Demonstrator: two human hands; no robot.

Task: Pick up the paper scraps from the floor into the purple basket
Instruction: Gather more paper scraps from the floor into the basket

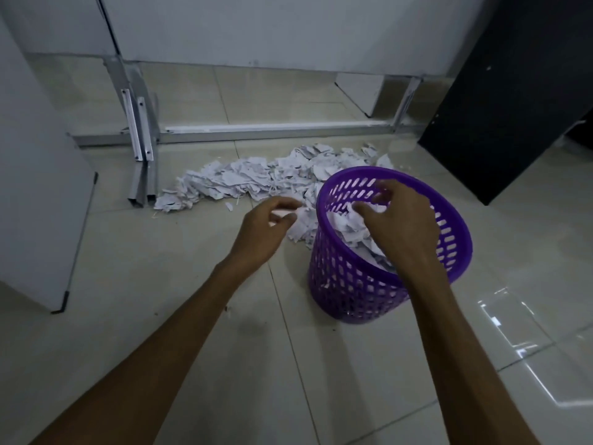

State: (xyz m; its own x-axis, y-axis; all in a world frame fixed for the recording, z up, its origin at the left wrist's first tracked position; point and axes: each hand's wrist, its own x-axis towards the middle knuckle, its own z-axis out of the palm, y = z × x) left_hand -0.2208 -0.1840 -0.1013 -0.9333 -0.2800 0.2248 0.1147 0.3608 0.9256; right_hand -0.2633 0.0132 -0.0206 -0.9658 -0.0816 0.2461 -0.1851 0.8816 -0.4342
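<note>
I see my right hand (pixel 398 220) over the open mouth of the purple basket (pixel 449 271). Its fingers are curled down w/ white bits at the tips, but it's blurry, so I can't tell if it's gripping paper or just letting go. My guess: it's there to drop scraps in, b/c the hand sits right above the paper already inside.

My left hand (pixel 266 226) is out to the left of the basket, low over the floor (pixel 160 316). Thumb & fingers pinch a small white scrap. I think it's grabbing the next bit while the other hand empties, so both hands work at once.

The basket stands on the floor, tipped a bit toward the pile in this view, touching the near edge of it. That makes sense: short trip from pile to basket. It looks about half full.

The paper scraps (pixel 256 178) are mostly on the floor yet, a long white heap running from the metal frame (pixel 141 139) on the left to behind the basket. A few tiny bits lie apart near the heap's front edge.

So lots left to do. A dark panel (pixel 513 91) leans at the right, well away from the hands.
</note>
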